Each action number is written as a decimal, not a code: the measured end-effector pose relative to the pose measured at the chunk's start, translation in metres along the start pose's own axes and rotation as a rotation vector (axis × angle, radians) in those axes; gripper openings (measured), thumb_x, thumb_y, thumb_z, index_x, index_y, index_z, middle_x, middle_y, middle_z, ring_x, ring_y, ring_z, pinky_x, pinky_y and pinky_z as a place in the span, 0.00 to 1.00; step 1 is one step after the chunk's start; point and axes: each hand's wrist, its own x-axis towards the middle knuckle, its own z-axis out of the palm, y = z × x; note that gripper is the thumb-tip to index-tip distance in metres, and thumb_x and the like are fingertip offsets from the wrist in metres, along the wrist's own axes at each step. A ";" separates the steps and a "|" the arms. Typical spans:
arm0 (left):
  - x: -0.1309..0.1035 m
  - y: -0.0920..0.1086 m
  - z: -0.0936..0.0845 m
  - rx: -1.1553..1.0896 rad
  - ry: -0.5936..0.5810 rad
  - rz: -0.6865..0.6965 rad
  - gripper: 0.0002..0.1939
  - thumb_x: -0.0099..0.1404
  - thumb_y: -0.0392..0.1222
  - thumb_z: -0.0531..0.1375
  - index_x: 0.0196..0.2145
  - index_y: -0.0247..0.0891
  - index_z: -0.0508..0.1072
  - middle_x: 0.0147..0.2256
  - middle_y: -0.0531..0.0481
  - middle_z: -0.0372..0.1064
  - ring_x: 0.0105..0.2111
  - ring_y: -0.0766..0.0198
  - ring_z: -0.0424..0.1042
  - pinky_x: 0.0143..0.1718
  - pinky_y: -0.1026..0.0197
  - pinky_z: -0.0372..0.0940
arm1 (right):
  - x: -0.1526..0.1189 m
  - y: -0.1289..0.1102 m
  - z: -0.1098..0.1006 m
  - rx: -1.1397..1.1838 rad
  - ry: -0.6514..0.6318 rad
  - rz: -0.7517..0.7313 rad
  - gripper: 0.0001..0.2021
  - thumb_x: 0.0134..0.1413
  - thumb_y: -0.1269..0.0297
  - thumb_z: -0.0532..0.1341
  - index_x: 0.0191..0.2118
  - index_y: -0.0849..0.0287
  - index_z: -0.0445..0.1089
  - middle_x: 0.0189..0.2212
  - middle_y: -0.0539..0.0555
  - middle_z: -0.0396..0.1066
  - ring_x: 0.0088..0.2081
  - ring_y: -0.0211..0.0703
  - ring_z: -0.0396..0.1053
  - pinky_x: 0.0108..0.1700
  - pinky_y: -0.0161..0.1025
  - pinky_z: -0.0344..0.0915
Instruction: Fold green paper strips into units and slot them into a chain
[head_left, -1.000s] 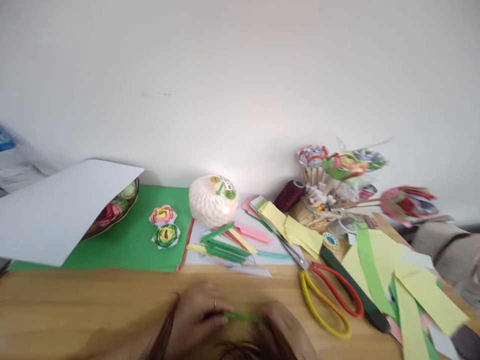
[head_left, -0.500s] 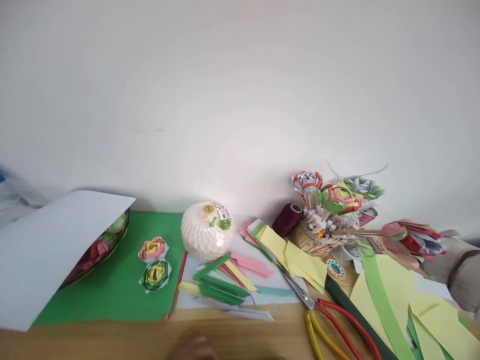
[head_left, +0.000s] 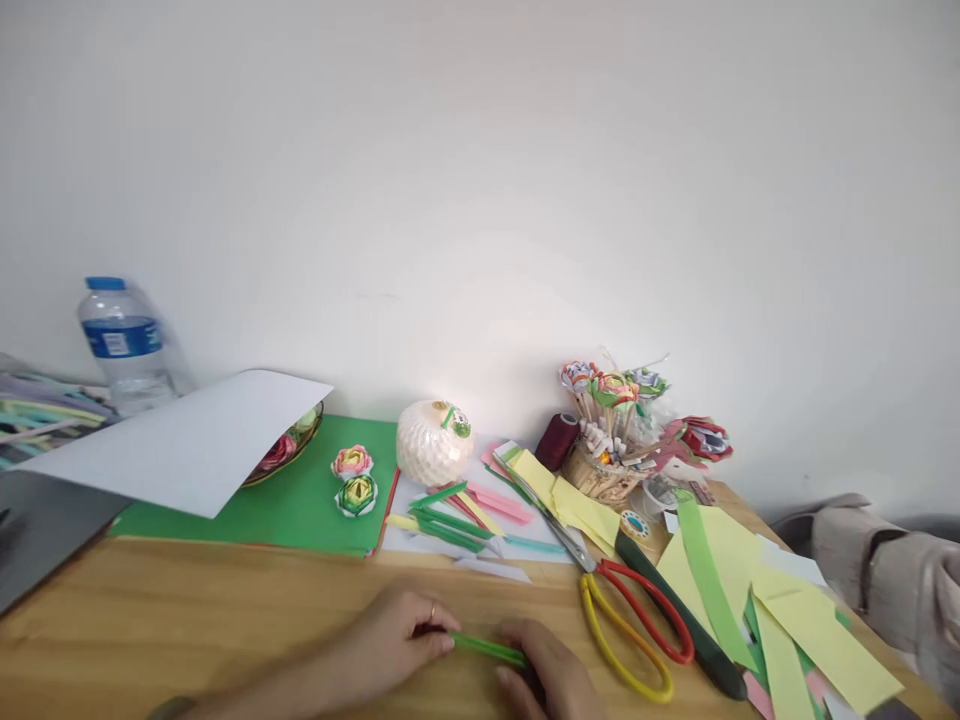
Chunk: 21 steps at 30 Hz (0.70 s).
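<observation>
One green strip [head_left: 489,649]: is running between left hand [head_left: 403,630] and right hand [head_left: 556,670]
Both hands: are pinching its ends

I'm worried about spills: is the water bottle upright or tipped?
Upright: the water bottle stands behind the white sheet, its blue cap at the top.

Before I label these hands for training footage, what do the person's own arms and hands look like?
The bare left hand wears a thin, gold-coloured ring. The left forearm is bare up to a dark edge, perhaps a sleeve. No ring shows on the bare right hand.
</observation>
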 end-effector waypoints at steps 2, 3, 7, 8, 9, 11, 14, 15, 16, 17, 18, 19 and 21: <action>-0.001 0.003 -0.001 -0.005 -0.001 -0.032 0.12 0.58 0.38 0.55 0.34 0.38 0.77 0.31 0.51 0.75 0.32 0.63 0.69 0.34 0.66 0.61 | 0.005 -0.004 -0.003 0.029 0.003 0.024 0.12 0.57 0.62 0.54 0.45 0.58 0.67 0.40 0.56 0.73 0.41 0.44 0.71 0.43 0.35 0.66; -0.001 0.003 -0.001 -0.016 0.001 -0.042 0.12 0.58 0.37 0.54 0.35 0.37 0.77 0.31 0.52 0.75 0.32 0.63 0.69 0.33 0.66 0.61 | 0.008 -0.007 -0.003 0.050 0.007 0.038 0.13 0.58 0.61 0.53 0.45 0.58 0.67 0.40 0.57 0.73 0.41 0.44 0.71 0.43 0.36 0.65; -0.001 -0.001 0.000 -0.052 0.072 -0.063 0.11 0.58 0.37 0.54 0.35 0.37 0.76 0.31 0.52 0.74 0.31 0.64 0.68 0.33 0.67 0.61 | 0.025 -0.016 0.002 0.155 0.013 0.055 0.15 0.61 0.59 0.49 0.37 0.59 0.70 0.33 0.55 0.74 0.35 0.43 0.71 0.38 0.35 0.65; -0.001 -0.001 0.000 -0.043 0.105 -0.066 0.10 0.57 0.37 0.56 0.35 0.36 0.75 0.30 0.52 0.73 0.30 0.65 0.68 0.32 0.67 0.60 | 0.030 -0.018 0.003 0.174 0.014 0.047 0.16 0.62 0.59 0.49 0.35 0.59 0.71 0.30 0.54 0.74 0.33 0.42 0.71 0.36 0.35 0.65; -0.001 -0.001 0.000 -0.019 0.141 -0.061 0.09 0.56 0.38 0.57 0.33 0.36 0.75 0.29 0.52 0.72 0.29 0.65 0.67 0.31 0.67 0.60 | 0.034 -0.020 0.003 0.184 0.011 0.027 0.16 0.61 0.59 0.49 0.33 0.59 0.71 0.30 0.54 0.73 0.33 0.42 0.70 0.36 0.35 0.64; -0.002 -0.001 0.000 0.043 0.215 -0.010 0.06 0.56 0.37 0.57 0.29 0.35 0.74 0.27 0.51 0.70 0.28 0.65 0.65 0.30 0.67 0.59 | 0.039 -0.023 0.005 0.199 0.008 -0.007 0.14 0.60 0.59 0.51 0.34 0.58 0.72 0.31 0.54 0.73 0.33 0.42 0.70 0.36 0.35 0.64; -0.004 0.001 -0.002 0.090 0.285 0.087 0.06 0.57 0.34 0.54 0.27 0.35 0.71 0.28 0.51 0.68 0.30 0.65 0.66 0.32 0.67 0.59 | 0.040 -0.024 0.007 0.239 0.006 0.001 0.13 0.59 0.58 0.54 0.36 0.58 0.73 0.31 0.53 0.74 0.33 0.41 0.70 0.36 0.35 0.64; -0.005 0.002 -0.003 0.086 0.287 0.093 0.06 0.58 0.34 0.53 0.28 0.36 0.70 0.29 0.51 0.69 0.30 0.65 0.66 0.33 0.67 0.60 | 0.039 -0.024 0.008 0.244 0.008 0.013 0.13 0.59 0.58 0.53 0.35 0.58 0.73 0.30 0.52 0.74 0.32 0.41 0.69 0.35 0.34 0.63; -0.005 0.003 -0.004 0.080 0.277 0.079 0.06 0.59 0.35 0.53 0.28 0.36 0.70 0.29 0.51 0.69 0.31 0.65 0.67 0.33 0.66 0.60 | 0.038 -0.024 0.009 0.239 0.009 0.024 0.14 0.59 0.58 0.53 0.33 0.58 0.72 0.29 0.52 0.74 0.30 0.40 0.69 0.34 0.33 0.63; -0.006 0.004 -0.006 0.076 0.257 0.055 0.06 0.60 0.36 0.53 0.29 0.37 0.69 0.29 0.52 0.69 0.31 0.65 0.67 0.34 0.66 0.60 | 0.037 -0.023 0.009 0.222 0.003 0.028 0.15 0.60 0.58 0.52 0.31 0.59 0.72 0.27 0.51 0.73 0.29 0.39 0.68 0.32 0.33 0.62; -0.006 0.005 -0.007 0.075 0.232 0.030 0.07 0.60 0.37 0.53 0.29 0.37 0.69 0.28 0.53 0.69 0.30 0.66 0.67 0.34 0.66 0.60 | 0.037 -0.022 0.009 0.197 -0.001 0.027 0.16 0.60 0.57 0.51 0.30 0.59 0.72 0.25 0.51 0.73 0.27 0.39 0.67 0.30 0.33 0.61; -0.006 0.005 -0.009 0.074 0.210 0.009 0.07 0.61 0.37 0.53 0.28 0.37 0.70 0.28 0.53 0.70 0.30 0.66 0.67 0.35 0.66 0.60 | 0.036 -0.021 0.008 0.172 -0.009 0.021 0.17 0.61 0.57 0.51 0.30 0.59 0.72 0.25 0.51 0.72 0.27 0.39 0.67 0.30 0.33 0.61; -0.005 0.005 -0.012 0.072 0.176 0.001 0.07 0.60 0.36 0.53 0.27 0.37 0.69 0.27 0.54 0.70 0.30 0.66 0.67 0.36 0.66 0.60 | 0.036 -0.019 0.005 0.132 -0.029 -0.001 0.17 0.61 0.57 0.50 0.30 0.59 0.72 0.25 0.52 0.73 0.27 0.39 0.68 0.30 0.33 0.61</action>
